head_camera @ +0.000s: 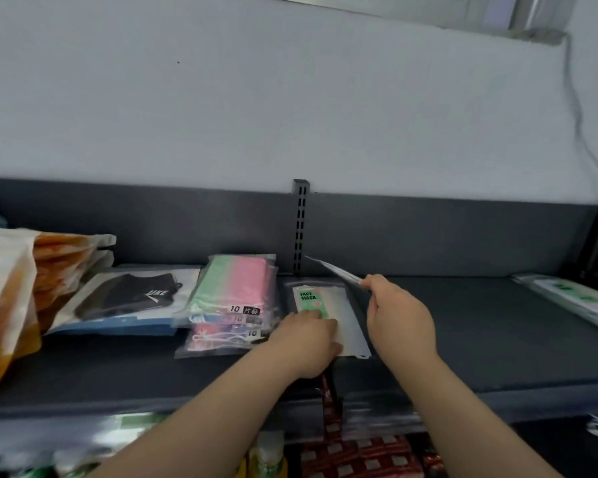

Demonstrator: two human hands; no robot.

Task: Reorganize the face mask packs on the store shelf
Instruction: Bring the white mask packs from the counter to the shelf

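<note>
- At the far left of the dark shelf (463, 357) stood orange-and-white bags (11, 298), with a flat black mask pack (132, 298) lying just beside them.
- Next came a stack of pastel mask packs (228, 301), their clear sleeves glossy and probably slippery, so the stack looked liable to slide if nudged.
- The left hand (308, 343) lay flat, palm down with fingers extended, pressing on the "FACE MASK" pack (328, 312) that lay on the shelf touching the pastel stack.
- The right hand (397, 315) pinched a thin mask pack (335, 272) by its near edge, holding it tilted above the shelf; it looked light and floppy, best gripped at an edge.
- Far right, more green-printed packs (580, 298) lay well apart.
</note>
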